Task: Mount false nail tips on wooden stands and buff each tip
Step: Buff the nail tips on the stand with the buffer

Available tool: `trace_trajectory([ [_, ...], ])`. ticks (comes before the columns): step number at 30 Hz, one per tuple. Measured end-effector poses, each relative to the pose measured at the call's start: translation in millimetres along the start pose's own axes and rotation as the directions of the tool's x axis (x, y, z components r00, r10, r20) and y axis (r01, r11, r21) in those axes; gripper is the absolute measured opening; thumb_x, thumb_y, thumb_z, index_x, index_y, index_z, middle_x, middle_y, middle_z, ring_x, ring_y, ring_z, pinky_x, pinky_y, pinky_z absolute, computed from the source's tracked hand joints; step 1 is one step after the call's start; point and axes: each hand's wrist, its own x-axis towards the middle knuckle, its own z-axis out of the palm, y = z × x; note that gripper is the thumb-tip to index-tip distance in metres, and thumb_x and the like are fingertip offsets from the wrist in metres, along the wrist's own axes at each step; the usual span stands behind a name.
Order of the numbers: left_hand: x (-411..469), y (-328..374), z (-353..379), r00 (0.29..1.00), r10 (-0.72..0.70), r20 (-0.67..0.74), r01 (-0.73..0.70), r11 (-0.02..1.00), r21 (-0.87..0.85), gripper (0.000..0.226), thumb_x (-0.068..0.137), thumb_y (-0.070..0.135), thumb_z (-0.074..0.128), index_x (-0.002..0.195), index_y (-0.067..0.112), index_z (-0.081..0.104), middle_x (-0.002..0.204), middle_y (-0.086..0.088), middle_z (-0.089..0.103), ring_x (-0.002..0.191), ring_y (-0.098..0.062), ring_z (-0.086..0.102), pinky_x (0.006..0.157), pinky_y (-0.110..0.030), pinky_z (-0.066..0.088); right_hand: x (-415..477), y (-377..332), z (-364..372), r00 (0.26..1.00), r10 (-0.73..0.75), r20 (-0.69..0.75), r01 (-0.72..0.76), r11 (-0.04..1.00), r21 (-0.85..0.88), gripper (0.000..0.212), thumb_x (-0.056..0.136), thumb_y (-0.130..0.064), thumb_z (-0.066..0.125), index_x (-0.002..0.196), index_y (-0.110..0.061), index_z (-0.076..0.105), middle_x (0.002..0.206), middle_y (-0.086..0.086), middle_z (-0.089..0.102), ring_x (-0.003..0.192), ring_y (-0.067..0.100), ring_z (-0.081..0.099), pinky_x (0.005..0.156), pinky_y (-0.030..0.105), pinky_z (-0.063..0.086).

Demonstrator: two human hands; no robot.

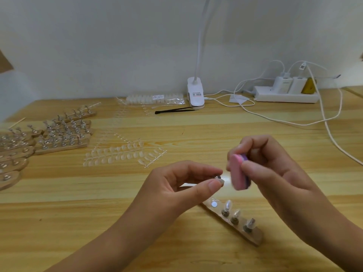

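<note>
Above the near table edge: both hands meet over the wooden table, just beyond a wooden stand.
Left hand: thumb and forefinger curl in a pinch on a small metal holder that carries a clear nail tip.
Nail tip: held in the air just left of the buffer block; motion blur makes it hard to tell whether the two touch.
Right hand: fingers and thumb are curled round the pink and purple buffer block, pink face toward the tip.
Wooden stand: lies slantwise on the table below the hands, with three mounted tips upright on it and one bare metal disc at its far end.
Other stands: crowded together at the far left, pegs upright.
Sprues of clear tips: flat on the table between those stands and the hands.
Back of table: a bag of tips, a black tool, a white clip lamp, and a power strip with white cables trailing right.
</note>
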Motion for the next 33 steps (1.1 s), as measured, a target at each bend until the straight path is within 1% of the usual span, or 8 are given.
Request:
trace_trajectory([
  [2, 0, 0, 0, 1.0, 0.006, 0.001, -0.006, 1.0, -0.01, 0.028, 0.07, 0.039, 0.076, 0.096, 0.028, 0.077, 0.099, 0.002, 0.076, 0.096, -0.013, 0.071, 0.079, -0.019, 0.054, -2, 3, -1, 0.998, -0.053, 0.036, 0.052, 0.998, 0.025, 0.02, 0.078, -0.028, 0.065, 0.096, -0.02, 0.061, 0.085, -0.001, 0.066, 0.079, 0.009, 0.066, 0.075, 0.018, 0.052],
  [6, 1, 1, -1, 1.0, 0.018, -0.024, -0.018, 1.0, -0.012, 0.03, 0.066, 0.039, 0.077, 0.092, 0.024, 0.077, 0.095, 0.0, 0.076, 0.092, -0.014, 0.071, 0.075, -0.016, 0.053, 0, 7, 0, 0.995, -0.094, 0.033, 0.093, 0.995, 0.028, 0.021, 0.079, -0.025, 0.071, 0.097, -0.016, 0.064, 0.09, 0.005, 0.068, 0.081, 0.016, 0.069, 0.075, 0.022, 0.053],
  [13, 2, -2, -3, 0.999, 0.017, -0.047, -0.015, 0.999, 0.037, 0.03, 0.064, 0.04, 0.08, 0.09, 0.025, 0.077, 0.093, -0.008, 0.074, 0.087, -0.027, 0.072, 0.074, -0.023, 0.057, 0, 11, 1, 0.989, -0.142, 0.042, 0.144, 0.988, -0.052, 0.02, 0.085, -0.032, 0.071, 0.1, -0.02, 0.065, 0.09, 0.011, 0.069, 0.079, 0.021, 0.069, 0.076, 0.023, 0.053],
  [17, 2, -4, -3, 0.998, 0.005, -0.059, -0.001, 0.998, 0.055, 0.031, 0.063, 0.041, 0.08, 0.09, 0.027, 0.077, 0.092, -0.006, 0.075, 0.085, -0.023, 0.072, 0.071, -0.021, 0.055, 0, 10, -2, 0.988, -0.13, 0.084, 0.138, 0.985, -0.106, 0.016, 0.084, -0.027, 0.071, 0.099, -0.021, 0.067, 0.09, 0.012, 0.069, 0.075, 0.02, 0.067, 0.073, 0.024, 0.053],
  [20, 1, -5, 1, 1.0, -0.007, -0.027, 0.009, 0.996, 0.09, 0.031, 0.063, 0.042, 0.081, 0.089, 0.028, 0.076, 0.087, -0.002, 0.074, 0.081, -0.018, 0.071, 0.069, -0.021, 0.054, 1, 11, -4, 0.989, -0.14, 0.056, 0.146, 0.982, -0.117, 0.017, 0.084, -0.03, 0.071, 0.099, -0.021, 0.068, 0.09, 0.012, 0.069, 0.077, 0.018, 0.067, 0.074, 0.022, 0.052],
  [23, 2, -4, -1, 0.998, -0.001, -0.061, 0.005, 0.997, 0.073, 0.027, 0.064, 0.035, 0.084, 0.088, 0.026, 0.077, 0.091, -0.005, 0.075, 0.085, -0.024, 0.072, 0.072, -0.024, 0.058, 0, 11, -6, 0.988, -0.127, 0.092, 0.137, 0.983, -0.121, 0.02, 0.085, -0.037, 0.072, 0.098, -0.022, 0.069, 0.087, 0.013, 0.068, 0.075, 0.019, 0.066, 0.073, 0.024, 0.052],
  [25, 3, -4, -2, 0.996, -0.003, -0.084, 0.007, 0.998, 0.057, 0.023, 0.066, 0.031, 0.081, 0.087, 0.025, 0.077, 0.09, -0.007, 0.075, 0.085, -0.026, 0.072, 0.071, -0.023, 0.058, 0, 12, -5, 0.986, -0.127, 0.104, 0.141, 0.98, -0.141, 0.018, 0.085, -0.034, 0.072, 0.098, -0.022, 0.069, 0.085, 0.013, 0.067, 0.074, 0.021, 0.065, 0.074, 0.026, 0.052],
  [33, 3, -3, -4, 0.997, 0.032, -0.077, -0.024, 0.995, 0.098, 0.027, 0.065, 0.038, 0.082, 0.089, 0.027, 0.076, 0.088, -0.004, 0.074, 0.083, -0.022, 0.071, 0.071, -0.023, 0.056, 1, 15, -4, 0.983, -0.154, 0.099, 0.168, 0.974, -0.153, 0.016, 0.085, -0.032, 0.071, 0.099, -0.023, 0.069, 0.086, 0.012, 0.068, 0.074, 0.021, 0.066, 0.073, 0.026, 0.053],
])
